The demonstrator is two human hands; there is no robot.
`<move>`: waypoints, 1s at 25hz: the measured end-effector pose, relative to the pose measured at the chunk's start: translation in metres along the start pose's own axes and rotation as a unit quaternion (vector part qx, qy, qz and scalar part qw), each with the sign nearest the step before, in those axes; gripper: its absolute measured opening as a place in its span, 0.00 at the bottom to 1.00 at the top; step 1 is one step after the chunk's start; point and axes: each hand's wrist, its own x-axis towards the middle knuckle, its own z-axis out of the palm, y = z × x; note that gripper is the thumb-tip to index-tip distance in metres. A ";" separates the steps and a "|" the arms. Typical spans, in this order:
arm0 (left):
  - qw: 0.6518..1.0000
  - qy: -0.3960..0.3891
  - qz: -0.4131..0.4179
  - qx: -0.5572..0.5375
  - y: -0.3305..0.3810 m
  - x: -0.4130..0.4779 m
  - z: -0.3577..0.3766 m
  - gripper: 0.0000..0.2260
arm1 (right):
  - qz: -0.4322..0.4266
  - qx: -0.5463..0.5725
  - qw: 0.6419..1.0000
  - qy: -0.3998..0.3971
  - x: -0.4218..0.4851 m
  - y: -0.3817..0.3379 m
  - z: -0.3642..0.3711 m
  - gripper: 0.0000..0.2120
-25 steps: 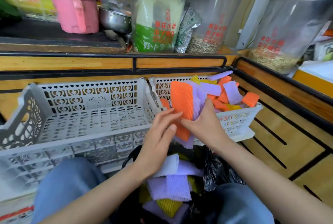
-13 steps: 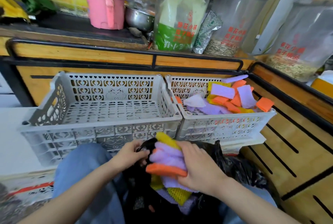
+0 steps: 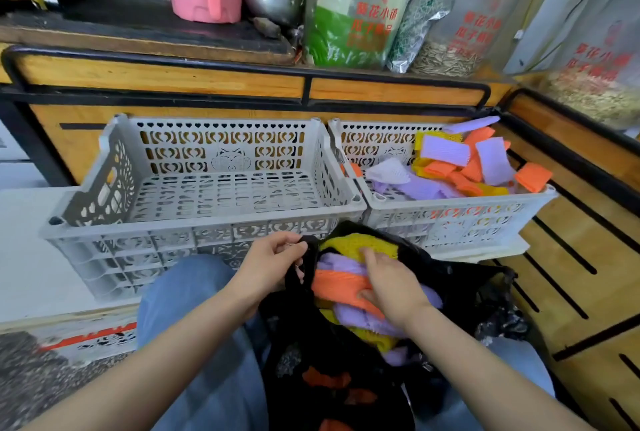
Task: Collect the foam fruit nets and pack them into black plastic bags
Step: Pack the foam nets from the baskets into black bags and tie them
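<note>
The right grip [image 3: 391, 281] is clamped on a stack of nets [image 3: 337, 283], orange, purple and yellow, with the fingers curled round it, and the stack is held in the mouth of the bag [image 3: 460, 287]. The left grip [image 3: 273, 264] is pinched on the bag's left rim, by which the mouth is held open. The nets are judged very light, soft and springy. The foam mesh can be squashed without harm but is likely to spring back and shed loose pieces, so a stack is best taken across its middle and pressed flat. The bag film looks thin and limp and is best held at the rim. A further heap [image 3: 460, 167] is seen in the right basket [image 3: 450, 204], just beyond the bag. The left basket [image 3: 194, 220] stands beside it.
</note>
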 end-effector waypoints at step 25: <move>0.864 -0.079 0.255 0.427 0.083 0.188 0.073 0.13 | 0.034 0.148 0.966 0.210 0.135 0.147 -0.065 0.16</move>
